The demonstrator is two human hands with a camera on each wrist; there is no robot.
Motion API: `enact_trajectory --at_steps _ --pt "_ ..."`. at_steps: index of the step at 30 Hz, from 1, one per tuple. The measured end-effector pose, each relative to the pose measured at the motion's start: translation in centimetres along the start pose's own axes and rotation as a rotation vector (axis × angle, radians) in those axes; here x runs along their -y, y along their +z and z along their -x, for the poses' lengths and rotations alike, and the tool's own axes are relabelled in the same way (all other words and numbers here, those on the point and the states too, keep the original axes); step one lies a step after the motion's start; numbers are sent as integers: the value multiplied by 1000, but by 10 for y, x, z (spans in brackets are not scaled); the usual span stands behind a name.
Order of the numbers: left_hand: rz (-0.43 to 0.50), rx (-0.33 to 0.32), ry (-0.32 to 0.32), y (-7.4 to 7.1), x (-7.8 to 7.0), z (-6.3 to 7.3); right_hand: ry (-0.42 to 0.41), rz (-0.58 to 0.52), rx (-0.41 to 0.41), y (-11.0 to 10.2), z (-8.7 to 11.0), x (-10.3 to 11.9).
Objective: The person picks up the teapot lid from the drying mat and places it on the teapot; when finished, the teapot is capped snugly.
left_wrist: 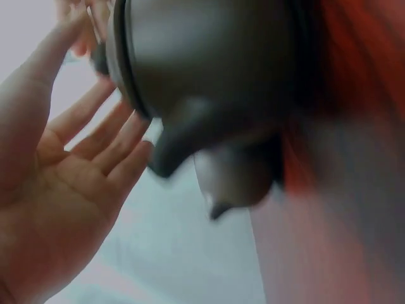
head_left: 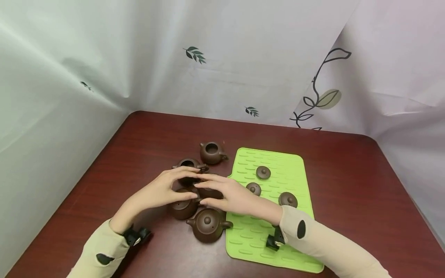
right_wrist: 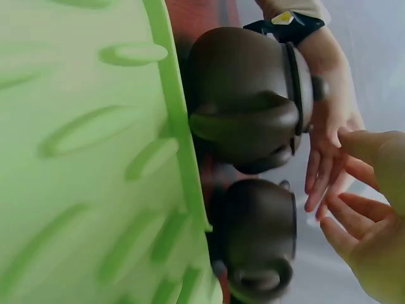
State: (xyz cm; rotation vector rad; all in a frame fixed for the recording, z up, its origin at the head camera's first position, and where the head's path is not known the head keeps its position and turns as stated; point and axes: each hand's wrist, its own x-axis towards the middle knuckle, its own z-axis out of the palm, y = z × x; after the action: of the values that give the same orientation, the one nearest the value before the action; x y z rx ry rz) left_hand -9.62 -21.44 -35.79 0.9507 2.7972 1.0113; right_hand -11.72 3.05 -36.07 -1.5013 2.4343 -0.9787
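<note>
Both hands hover over a cluster of brown teapots, fingertips close together and nothing visible between them. My left hand (head_left: 163, 189) comes in from the left with its fingers extended. My right hand (head_left: 229, 193) reaches in from the right, fingers relaxed and slightly bent. Below them is a teapot (head_left: 210, 192), mostly hidden. A lidded teapot (head_left: 207, 227) stands in front, also seen side-on in the right wrist view (right_wrist: 240, 82). Another teapot (head_left: 182, 210) sits under the left thumb. Behind the left fingers is a lidless teapot (head_left: 180, 163), partly covered.
Farther back stands another lidless teapot (head_left: 209, 156). On the right lies a bright green ridged mat (head_left: 271, 243) bearing three loose lids: one at the back (head_left: 263, 172), one near the right wrist (head_left: 253, 188), one to the right (head_left: 287, 199). The dark red table (head_left: 347, 173) meets pale curtains.
</note>
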Motion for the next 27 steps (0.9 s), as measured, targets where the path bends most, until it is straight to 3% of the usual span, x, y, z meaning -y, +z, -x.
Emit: enact_trajectory --at_steps 5,10,15,21,24,27 --pt "-67 113 77 1 -2 -32 69 -61 -58 -10 24 -5" --pt "4 213 82 -2 0 -49 104 -63 -125 -15 46 -8" --pt "17 273 67 1 8 -53 114 -40 -184 -19 70 -11" --pt "8 273 5 4 14 -51 114 60 -263 -28 104 -19" --pt "61 288 -37 5 13 -51 130 76 -297 -34 125 -26" --pt "97 283 -39 5 14 -51 143 99 -338 -40 146 -34"
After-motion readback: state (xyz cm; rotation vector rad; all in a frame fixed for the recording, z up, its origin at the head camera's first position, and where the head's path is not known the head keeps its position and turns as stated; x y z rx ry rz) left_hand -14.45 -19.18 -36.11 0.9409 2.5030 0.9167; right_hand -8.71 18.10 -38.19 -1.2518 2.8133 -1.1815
